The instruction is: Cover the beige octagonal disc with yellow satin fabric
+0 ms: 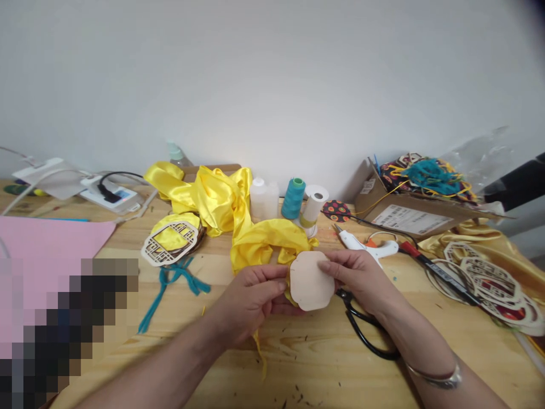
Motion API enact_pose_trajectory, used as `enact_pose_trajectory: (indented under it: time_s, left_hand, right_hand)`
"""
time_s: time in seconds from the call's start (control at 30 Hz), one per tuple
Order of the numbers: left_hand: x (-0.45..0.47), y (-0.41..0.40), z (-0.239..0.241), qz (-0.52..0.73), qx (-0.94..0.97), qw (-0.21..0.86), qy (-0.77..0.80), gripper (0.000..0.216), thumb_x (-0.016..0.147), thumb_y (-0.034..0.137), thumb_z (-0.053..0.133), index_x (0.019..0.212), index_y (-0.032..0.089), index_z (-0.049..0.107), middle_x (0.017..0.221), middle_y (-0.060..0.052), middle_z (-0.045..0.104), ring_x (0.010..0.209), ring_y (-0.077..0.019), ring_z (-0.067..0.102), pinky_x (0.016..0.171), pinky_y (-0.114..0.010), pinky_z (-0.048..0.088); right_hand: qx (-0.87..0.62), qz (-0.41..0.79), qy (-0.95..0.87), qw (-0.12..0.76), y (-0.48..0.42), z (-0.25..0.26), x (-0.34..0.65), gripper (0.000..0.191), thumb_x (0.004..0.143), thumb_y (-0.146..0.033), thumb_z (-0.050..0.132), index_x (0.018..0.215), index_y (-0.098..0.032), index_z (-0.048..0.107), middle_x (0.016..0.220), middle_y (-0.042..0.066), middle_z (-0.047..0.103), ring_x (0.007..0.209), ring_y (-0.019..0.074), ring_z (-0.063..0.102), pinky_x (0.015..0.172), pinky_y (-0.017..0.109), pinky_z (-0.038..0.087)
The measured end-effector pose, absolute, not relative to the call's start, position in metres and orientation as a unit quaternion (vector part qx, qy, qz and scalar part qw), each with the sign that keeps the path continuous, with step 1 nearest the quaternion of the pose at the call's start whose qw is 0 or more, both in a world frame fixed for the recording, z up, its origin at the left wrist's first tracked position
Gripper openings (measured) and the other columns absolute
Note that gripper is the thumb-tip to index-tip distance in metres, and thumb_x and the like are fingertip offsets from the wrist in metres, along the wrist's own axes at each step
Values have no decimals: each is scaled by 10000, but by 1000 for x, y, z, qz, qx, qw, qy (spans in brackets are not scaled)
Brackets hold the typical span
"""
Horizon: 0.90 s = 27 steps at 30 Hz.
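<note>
A pale, scallop-edged wooden panel [312, 282] is held up near the middle of the table. My right hand [355, 278] pinches its right edge, thumb on the near face. At its left side, my left hand [259, 289] is closed on yellow satin fabric, whose edge shows behind the panel. The rest of this yellow satin fabric [259, 244] runs back over the table into a crumpled heap. Black-handled scissors [366, 329] lie beneath my right hand, their blades mostly hidden. A narrow yellow strip [260, 358] hangs below my left hand.
Behind stand white bottles [258, 197], a teal thread cone [293, 199] and a white spool [314, 203]. A glue gun [366, 245], a marker [443, 275], fretwork pieces [494, 278] and a cardboard box [409, 218] are right. Left are stacked fretwork panels [170, 241], teal cords [170, 284] and a power strip [110, 196].
</note>
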<state>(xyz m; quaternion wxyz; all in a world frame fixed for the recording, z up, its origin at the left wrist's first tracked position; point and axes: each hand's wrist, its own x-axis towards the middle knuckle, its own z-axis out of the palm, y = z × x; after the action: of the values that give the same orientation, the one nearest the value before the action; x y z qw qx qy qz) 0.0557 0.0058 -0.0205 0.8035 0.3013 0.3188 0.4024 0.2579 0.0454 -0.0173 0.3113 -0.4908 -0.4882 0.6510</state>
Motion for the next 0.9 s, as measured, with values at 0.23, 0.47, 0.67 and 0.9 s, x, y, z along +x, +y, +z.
enact_pose_trajectory:
  time_s: [0.23,0.47,0.67,0.9]
  left_hand:
    - [56,7,-23,414,291,808,302,313,820,85,528,1086,141,681,944,-123,742,858,-218,682,755,-343,542]
    - [56,5,-24,427,269,811,297,262,813,74,550,995,162,716,908,-84,753,819,-178,693,752,-298,550]
    - [58,7,-24,447,233,810,299,212,783,64,593,910,157,735,834,-66,761,772,-154,701,757,-261,551]
    - [59,6,-22,445,245,810,294,265,802,42,556,978,152,721,852,-68,760,787,-154,702,741,-239,554]
  right_hand:
    - [-511,628,-472,349,49,-17,261,277,662,-387,748,791,-143,743,640,31,677,510,94,552,465,208,444]
    - [-462,631,-534,321,47,-16,262,603,606,-318,795,1159,-198,587,996,60,624,642,101,563,487,198,454]
    - [-442,561,-652,253,34,-5,257,1020,514,-274,854,1382,-300,318,1357,95,354,1020,209,515,654,257,523]
    - [-440,465,-734,226,31,-3,257,846,635,-243,768,1369,-292,349,1371,71,352,1128,239,439,733,304,523]
